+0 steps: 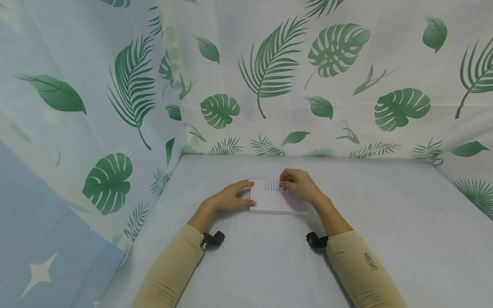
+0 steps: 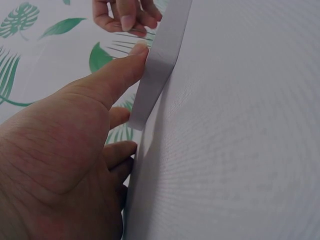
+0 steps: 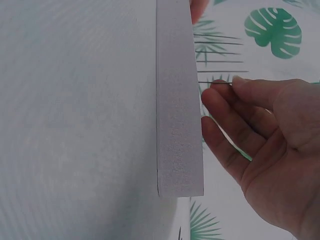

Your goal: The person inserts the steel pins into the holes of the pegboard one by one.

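Note:
A flat white board (image 1: 269,200) with a grid of small holes lies on the table. Several thin dark metal pins (image 1: 270,185) stand upright in a row near its far edge. My left hand (image 1: 230,197) rests against the board's left side, thumb and fingers spread and touching the edge. At the right end of the row, my right hand (image 1: 302,185) pinches one thin pin (image 3: 216,82) between thumb and index finger. In the right wrist view that pin's lower end meets the board's top; whether it sits in a hole is hidden.
A pale cloth covers the table (image 1: 262,256). Behind it hangs a white curtain (image 1: 346,124) with green leaf prints, and another stretch of curtain (image 1: 96,137) runs along the left. Black wrist cameras (image 1: 215,238) sit at both sleeve cuffs.

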### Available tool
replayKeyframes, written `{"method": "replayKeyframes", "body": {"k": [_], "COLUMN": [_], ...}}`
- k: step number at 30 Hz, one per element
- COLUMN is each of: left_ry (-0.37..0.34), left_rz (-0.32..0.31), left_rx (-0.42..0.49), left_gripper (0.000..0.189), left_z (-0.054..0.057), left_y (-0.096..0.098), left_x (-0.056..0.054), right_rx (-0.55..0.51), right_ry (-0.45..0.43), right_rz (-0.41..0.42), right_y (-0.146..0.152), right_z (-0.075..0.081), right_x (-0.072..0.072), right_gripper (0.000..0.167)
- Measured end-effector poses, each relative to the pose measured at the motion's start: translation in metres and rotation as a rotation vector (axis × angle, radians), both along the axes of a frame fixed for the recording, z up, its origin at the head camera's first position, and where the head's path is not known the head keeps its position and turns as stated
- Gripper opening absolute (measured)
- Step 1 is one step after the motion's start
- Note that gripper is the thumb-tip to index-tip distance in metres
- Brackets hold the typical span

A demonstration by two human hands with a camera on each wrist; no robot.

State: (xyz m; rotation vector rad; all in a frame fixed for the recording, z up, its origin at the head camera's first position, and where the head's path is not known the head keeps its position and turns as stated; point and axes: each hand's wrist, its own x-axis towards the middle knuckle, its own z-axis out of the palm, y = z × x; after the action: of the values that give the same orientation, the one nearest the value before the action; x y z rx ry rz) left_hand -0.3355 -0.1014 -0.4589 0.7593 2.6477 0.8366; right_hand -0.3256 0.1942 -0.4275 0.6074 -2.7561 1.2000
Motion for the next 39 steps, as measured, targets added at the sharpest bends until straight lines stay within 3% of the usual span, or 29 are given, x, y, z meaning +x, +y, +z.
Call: {"method": "replayKeyframes", "body": {"k": [16,29,39], "left_ry": [0.005,0.010,0.012], "left_rz": [-0.010,-0.019,-0.011], "left_rx": [0.007,0.004,-0.001], "left_gripper": [0.087,0.086,0.086], "left_z": [-0.0003,0.0025,0.0012], "left_y": [-0.0003,-0.0002,-0.0004], "left_x": [0.0003,0.0015,0.0009], "right_rx": [0.064,0.173,0.204], "right_ry": [0.004,0.056,0.032], "right_rz": [-0.016,-0.044,-0.059], "right_y": [-0.0011,-0.0039,-0.0060], "right_z": [-0.0076,-0.0050,-0.0010], "right_x": [-0.0026,-0.0029,-0.0020], "right_gripper": [0.004,0.004,0.005]}}
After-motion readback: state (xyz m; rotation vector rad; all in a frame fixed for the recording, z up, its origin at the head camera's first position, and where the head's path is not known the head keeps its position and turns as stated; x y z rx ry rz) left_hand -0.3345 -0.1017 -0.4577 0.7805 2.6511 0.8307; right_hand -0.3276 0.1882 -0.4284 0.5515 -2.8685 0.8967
